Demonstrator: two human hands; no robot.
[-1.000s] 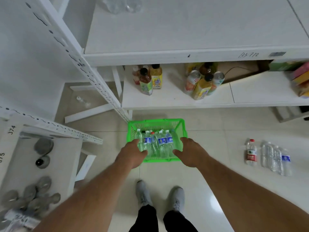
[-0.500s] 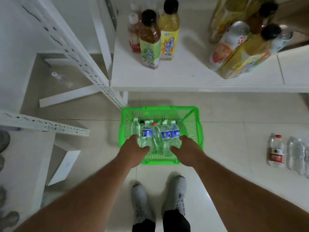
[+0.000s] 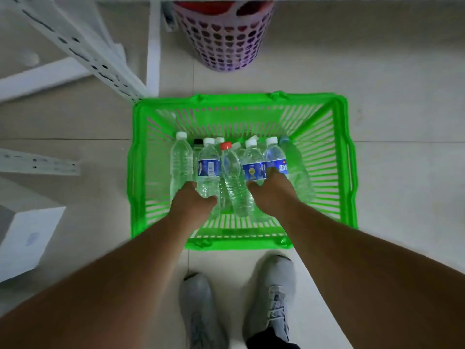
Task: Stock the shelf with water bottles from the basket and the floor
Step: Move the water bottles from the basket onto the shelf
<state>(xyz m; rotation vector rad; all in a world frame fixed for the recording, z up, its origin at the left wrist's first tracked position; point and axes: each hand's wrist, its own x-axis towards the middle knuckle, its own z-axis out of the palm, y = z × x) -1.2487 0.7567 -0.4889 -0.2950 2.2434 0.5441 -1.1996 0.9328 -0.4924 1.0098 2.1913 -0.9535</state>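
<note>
down inside the green basket (image 3: 337,157), both hands (image 3: 191,200) (image 3: 270,190) grasp water bottles (image 3: 232,177).

There is a single view, from a wide-angle camera worn on the person's head. It looks almost straight down and slightly forward, close over a bright green slatted plastic basket (image 3: 349,157) that stands on the pale tiled floor (image 3: 402,96) and fills the middle of the frame. Both bare forearms enter from the bottom corners and converge inside the basket. A pair of grey knit shoes (image 3: 271,293) sits at the bottom edge, directly beneath the lens. The top edge reaches a pink perforated plastic bin (image 3: 226,46), and a white perforated metal shelf upright (image 3: 83,46) crosses the top left corner. Straight lines bow toward the frame's edges. No second view overlaps this one.
</note>
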